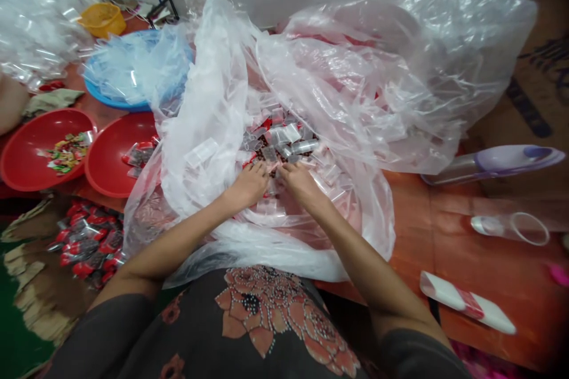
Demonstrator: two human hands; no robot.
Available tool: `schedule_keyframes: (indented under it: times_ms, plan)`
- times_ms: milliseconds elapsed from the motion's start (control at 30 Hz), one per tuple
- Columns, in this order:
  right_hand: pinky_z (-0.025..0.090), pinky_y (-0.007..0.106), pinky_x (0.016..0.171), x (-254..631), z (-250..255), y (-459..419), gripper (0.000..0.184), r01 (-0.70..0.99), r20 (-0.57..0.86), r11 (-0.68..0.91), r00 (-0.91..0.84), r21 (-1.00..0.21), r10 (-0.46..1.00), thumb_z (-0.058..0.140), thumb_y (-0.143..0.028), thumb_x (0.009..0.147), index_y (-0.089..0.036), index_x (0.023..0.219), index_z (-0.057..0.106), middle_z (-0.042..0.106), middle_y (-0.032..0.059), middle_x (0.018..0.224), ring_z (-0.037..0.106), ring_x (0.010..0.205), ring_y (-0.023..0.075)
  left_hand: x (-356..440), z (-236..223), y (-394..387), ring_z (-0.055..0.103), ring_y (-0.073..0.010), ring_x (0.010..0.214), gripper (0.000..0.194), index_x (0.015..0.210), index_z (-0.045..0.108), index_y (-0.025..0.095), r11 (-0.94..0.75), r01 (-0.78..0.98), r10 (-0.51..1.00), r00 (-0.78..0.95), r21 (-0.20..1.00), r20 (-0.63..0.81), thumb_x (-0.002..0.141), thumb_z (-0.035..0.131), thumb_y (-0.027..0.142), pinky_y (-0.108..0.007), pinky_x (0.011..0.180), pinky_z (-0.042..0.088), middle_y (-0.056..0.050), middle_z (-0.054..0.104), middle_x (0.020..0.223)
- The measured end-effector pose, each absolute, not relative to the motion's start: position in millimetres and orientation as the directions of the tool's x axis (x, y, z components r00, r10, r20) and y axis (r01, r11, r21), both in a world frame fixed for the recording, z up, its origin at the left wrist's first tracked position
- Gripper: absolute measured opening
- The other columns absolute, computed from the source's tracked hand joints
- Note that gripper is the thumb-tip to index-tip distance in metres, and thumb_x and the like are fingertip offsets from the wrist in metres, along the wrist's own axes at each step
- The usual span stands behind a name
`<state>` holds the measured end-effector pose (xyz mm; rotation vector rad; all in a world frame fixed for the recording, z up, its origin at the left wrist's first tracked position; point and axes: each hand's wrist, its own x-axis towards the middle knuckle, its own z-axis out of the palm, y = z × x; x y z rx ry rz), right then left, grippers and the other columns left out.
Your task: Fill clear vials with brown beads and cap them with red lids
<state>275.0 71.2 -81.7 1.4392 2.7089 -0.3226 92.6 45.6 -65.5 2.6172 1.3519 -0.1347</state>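
Note:
A large clear plastic bag [284, 257] lies spread open in front of me, with both my hands inside its mouth. My left hand [251, 185] and my right hand [300, 183] meet close together, fingers bent and pinched. A small pinkish-clear bit shows between the fingertips, too small and blurred to name. Just beyond them lie small clear packets [284, 134] with dark contents and some red parts. Loose brown pieces [262, 155] show among these packets. More clear wrappers [331, 174] lie to the right of my right hand.
Left are a red bowl of colourful small pieces [18, 154], a second red bowl [104, 163] with packets, a blue basin [100, 95] of clear plastic and a pile of red-and-dark packets [91, 243]. Right are a purple-white scoop [507, 160], a clear cup [511, 228] and a white roll [466, 302].

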Motion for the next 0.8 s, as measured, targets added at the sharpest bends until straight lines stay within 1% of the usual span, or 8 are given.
schedule_keyframes:
  times_ms: [67,133,233,333,433,533,667,800]
  plan:
    - [0.039,0.038,0.091,275.0,-80.3,73.7,0.029,0.872,-0.168,0.476,-0.489,-0.112,0.856,0.046,-0.018,0.097,-0.008,0.119,0.062,0.067,0.0179,0.113,0.055,0.1,0.0281,90.0,-59.6,47.8,0.052,-0.0329,0.128,0.034,0.121,0.065,0.007,-0.553,0.82,0.803,0.572,0.149,-0.169,0.097,0.044,0.02,-0.045,0.105,0.042,-0.022,0.061,0.133]
    - [0.039,0.039,0.092,273.3,-75.5,76.6,0.03,0.908,-0.177,0.411,-0.419,-0.08,0.891,0.044,-0.016,0.096,-0.006,0.117,0.063,0.066,0.0204,0.111,0.056,0.101,0.0295,93.2,-55.7,55.4,0.057,-0.0314,0.12,0.034,0.119,0.064,0.007,-0.524,0.835,0.827,0.546,0.166,-0.133,0.097,0.04,0.015,-0.043,0.1,0.044,-0.022,0.063,0.125]
    - [0.04,0.039,0.09,265.6,-68.2,82.7,0.032,0.93,-0.171,0.36,-0.367,-0.074,0.914,0.04,-0.013,0.096,-0.006,0.115,0.064,0.065,0.0216,0.11,0.056,0.102,0.0302,103.3,-58.4,71.9,0.05,-0.0328,0.13,0.043,0.134,0.052,0.001,-0.478,0.863,0.866,0.494,0.166,-0.074,0.095,0.039,0.011,-0.042,0.104,0.041,-0.027,0.051,0.142]
    - [0.042,0.039,0.089,258.4,-66.4,90.6,0.031,0.934,-0.166,0.346,-0.357,-0.095,0.919,0.042,-0.013,0.094,-0.007,0.113,0.066,0.065,0.0211,0.11,0.056,0.101,0.0297,108.0,-67.3,78.1,0.045,-0.034,0.137,0.054,0.146,0.038,-0.003,-0.446,0.881,0.874,0.467,0.159,-0.133,0.095,0.04,0.011,-0.045,0.107,0.039,-0.029,0.042,0.15]
    - [0.043,0.039,0.09,255.1,-69.6,98.9,0.028,0.929,-0.177,0.352,-0.367,-0.112,0.913,0.046,-0.013,0.092,-0.007,0.111,0.066,0.065,0.0199,0.11,0.057,0.099,0.0286,103.0,-71.6,65.0,0.051,-0.0346,0.13,0.049,0.142,0.044,-0.005,-0.487,0.861,0.843,0.507,0.143,-0.18,0.097,0.036,0.013,-0.047,0.105,0.04,-0.029,0.053,0.14]
    - [0.044,0.039,0.09,249.4,-74.7,106.1,0.029,0.912,-0.164,0.389,-0.406,-0.128,0.899,0.047,-0.014,0.092,-0.01,0.113,0.066,0.065,0.0179,0.112,0.057,0.101,0.0281,96.0,-69.3,43.8,0.055,-0.0357,0.126,0.044,0.133,0.055,-0.005,-0.538,0.833,0.811,0.554,0.134,-0.187,0.097,0.04,0.017,-0.05,0.11,0.035,-0.028,0.061,0.13]
    - [0.045,0.037,0.088,231.3,-82.3,114.7,0.031,0.882,-0.119,0.421,-0.451,-0.21,0.885,0.045,-0.015,0.092,-0.012,0.116,0.066,0.065,0.0173,0.112,0.057,0.102,0.0276,93.4,-68.5,26.9,0.056,-0.0341,0.124,0.041,0.127,0.062,0.0,-0.559,0.816,0.799,0.577,0.146,-0.168,0.098,0.046,0.024,-0.051,0.115,0.028,-0.024,0.066,0.125]
    - [0.044,0.036,0.095,213.2,-94.5,123.4,0.038,0.79,-0.028,0.439,-0.497,-0.427,0.867,0.047,-0.012,0.089,-0.013,0.122,0.064,0.065,0.0153,0.116,0.057,0.107,0.026,91.5,-69.1,26.7,0.057,-0.0306,0.124,0.04,0.127,0.063,0.004,-0.547,0.819,0.805,0.572,0.173,-0.16,0.099,0.048,0.027,-0.048,0.116,0.028,-0.019,0.066,0.127]
